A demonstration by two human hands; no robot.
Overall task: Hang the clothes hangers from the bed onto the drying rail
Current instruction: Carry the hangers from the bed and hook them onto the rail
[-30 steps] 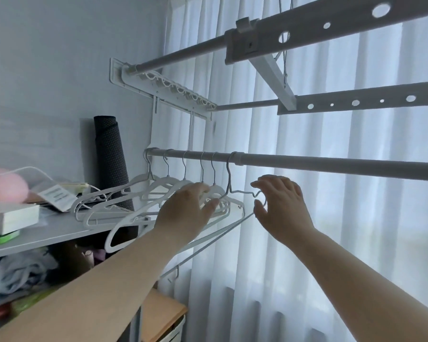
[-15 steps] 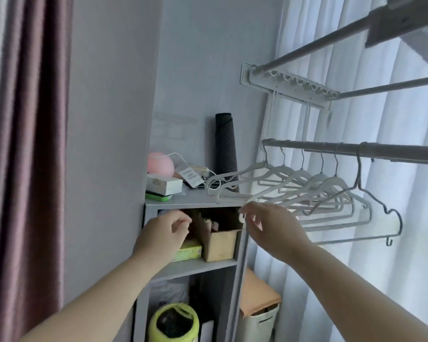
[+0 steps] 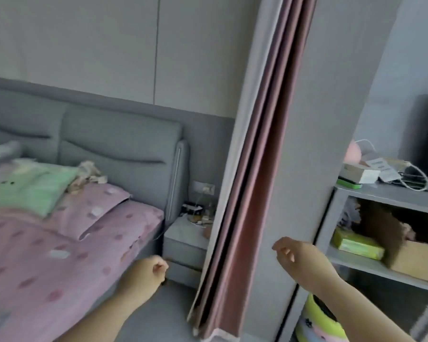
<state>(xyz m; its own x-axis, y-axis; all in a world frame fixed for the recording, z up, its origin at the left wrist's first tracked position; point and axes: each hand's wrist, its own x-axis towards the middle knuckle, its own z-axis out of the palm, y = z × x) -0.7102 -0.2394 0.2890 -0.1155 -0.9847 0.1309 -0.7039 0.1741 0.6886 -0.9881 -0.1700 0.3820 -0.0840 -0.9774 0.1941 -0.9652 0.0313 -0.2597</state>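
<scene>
The bed [image 3: 59,255], with a pink dotted cover and a green pillow, fills the left of the head view. No hanger shows on the part of it I can see, and the drying rail is out of frame. My left hand [image 3: 146,275] hangs low over the bed's near corner, fingers loosely curled and holding nothing. Further right, in front of the grey wall panel, my right hand [image 3: 299,257] is held out with relaxed, slightly bent fingers, also holding nothing.
A folded pink curtain [image 3: 255,169] hangs between the hands. A grey bedside table [image 3: 183,240] with small clutter stands beside the headboard. At the right is a grey shelf unit [image 3: 381,196] with boxes, a cable and a cardboard box; a yellow bin [image 3: 316,319] sits below.
The view has swung left from the rail and its hung hangers to the bed. Both hands left the hangers and dropped lower, holding nothing.
</scene>
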